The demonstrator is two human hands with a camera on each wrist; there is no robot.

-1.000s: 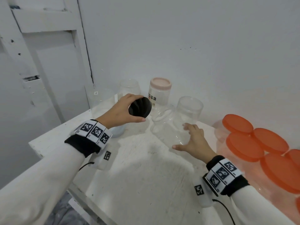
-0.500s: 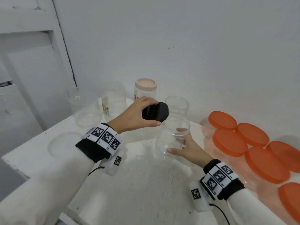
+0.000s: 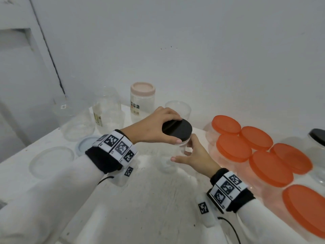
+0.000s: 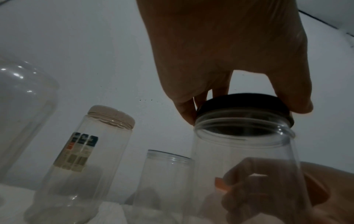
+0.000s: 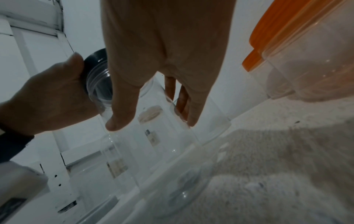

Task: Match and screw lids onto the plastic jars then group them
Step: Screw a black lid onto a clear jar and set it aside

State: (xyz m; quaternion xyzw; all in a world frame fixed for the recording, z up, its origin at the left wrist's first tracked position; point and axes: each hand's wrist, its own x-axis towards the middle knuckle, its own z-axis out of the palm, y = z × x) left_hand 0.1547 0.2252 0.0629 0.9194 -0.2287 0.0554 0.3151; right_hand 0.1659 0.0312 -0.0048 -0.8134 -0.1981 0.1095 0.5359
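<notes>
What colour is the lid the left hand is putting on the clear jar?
Black lid, plain, no pattern. Clearest in the head view.

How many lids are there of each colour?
Orange lids: 6
Black lids: 2
Pink lid: 1
Pale see-through lids: 2
Total: 11

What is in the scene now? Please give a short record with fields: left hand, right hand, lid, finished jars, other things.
left hand: left hand grips the black lid
right hand: right hand holds the clear jar
lid: on the jar's mouth, tilted, not seated
finished jars: orange-lidded jars grouped on the right
other things: pink-lidded jar and open jar at the back, loose clear lid on the table
</notes>
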